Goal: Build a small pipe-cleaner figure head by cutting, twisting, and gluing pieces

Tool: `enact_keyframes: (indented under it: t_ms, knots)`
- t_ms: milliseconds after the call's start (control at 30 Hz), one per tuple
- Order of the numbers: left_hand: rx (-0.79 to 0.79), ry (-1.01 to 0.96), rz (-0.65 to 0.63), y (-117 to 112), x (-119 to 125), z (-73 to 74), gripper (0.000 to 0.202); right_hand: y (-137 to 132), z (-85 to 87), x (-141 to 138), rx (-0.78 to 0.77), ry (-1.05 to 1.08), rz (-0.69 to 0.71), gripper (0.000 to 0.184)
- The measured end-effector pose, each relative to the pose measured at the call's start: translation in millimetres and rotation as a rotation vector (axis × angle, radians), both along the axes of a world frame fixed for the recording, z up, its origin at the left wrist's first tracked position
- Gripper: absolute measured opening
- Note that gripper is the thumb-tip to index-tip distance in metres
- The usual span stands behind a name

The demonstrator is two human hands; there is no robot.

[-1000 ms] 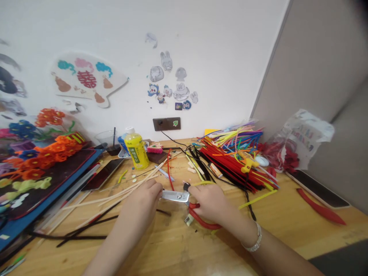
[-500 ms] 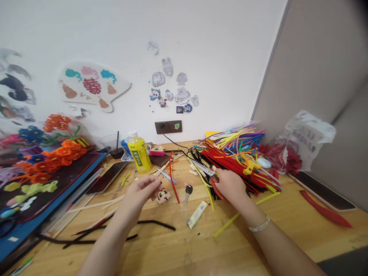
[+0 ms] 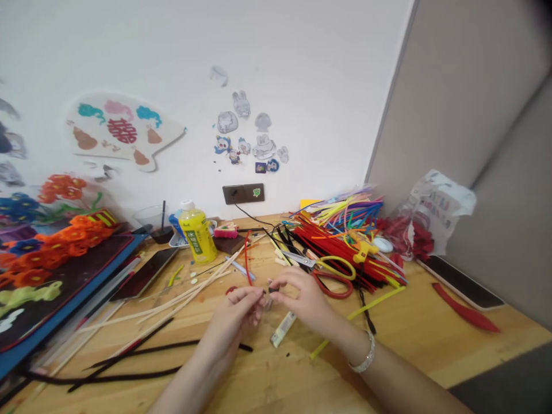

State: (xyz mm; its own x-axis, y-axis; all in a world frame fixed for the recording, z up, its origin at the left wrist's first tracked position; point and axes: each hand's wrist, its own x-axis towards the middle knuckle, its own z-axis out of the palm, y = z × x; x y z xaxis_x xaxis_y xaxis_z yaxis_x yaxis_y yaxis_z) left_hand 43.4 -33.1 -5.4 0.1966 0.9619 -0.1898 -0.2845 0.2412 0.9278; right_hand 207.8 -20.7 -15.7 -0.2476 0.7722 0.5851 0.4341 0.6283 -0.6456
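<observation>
My left hand [image 3: 244, 307] is closed in a pinch in the middle of the table. A tiny dark bit shows at its fingertips, too small to name. My right hand [image 3: 302, 296] is close beside it, thumb and forefinger bent and a little apart, pointing at the left fingertips. The dark head of a key [image 3: 273, 287] shows between those right fingers, apparently on the table behind them. Scissors with red and yellow handles [image 3: 334, 269] lie just beyond my right hand. Under the right hand is a pale lighter [image 3: 282, 330], partly covered.
Bundled coloured pipe cleaners [image 3: 345, 241] fill the back right. Black pipe cleaners [image 3: 142, 348] and thin wooden sticks [image 3: 190, 296] lie at left, near a phone [image 3: 146, 273] and a yellow drink bottle [image 3: 197, 233]. Pipe-cleaner flowers [image 3: 64, 244] stand far left; a red strip [image 3: 466, 307] lies right.
My right hand has let go of the scissors, which now lie on the table, and has moved left to my left hand. My left hand has shifted right. The view has turned slightly right.
</observation>
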Motion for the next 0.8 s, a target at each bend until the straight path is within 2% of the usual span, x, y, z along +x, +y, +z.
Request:
enact_keyframes:
  t_ms: [167,300,433,700,800]
  knots:
    - [-0.017,0.024,-0.091,-3,5,-2.2,0.028,-8,-1.4,-6,0.020,0.019,-0.002,0.005]
    - [-0.006,0.056,-0.102,-2,3,-5.1,0.028,-7,-0.3,-1,0.056,0.012,-0.003,0.006]
    - [0.043,0.141,-0.113,0,1,-3.9,0.031,-7,1.7,-1,0.026,-0.021,0.012,0.009]
    - [0.204,0.474,-0.209,-1,-8,17.3,0.032,-6,5.2,-3,-0.158,0.007,0.108,0.009]
    - [0.375,0.676,-0.145,6,-22,24.2,0.030,-5,5.4,-1,-0.184,-0.019,0.130,0.010]
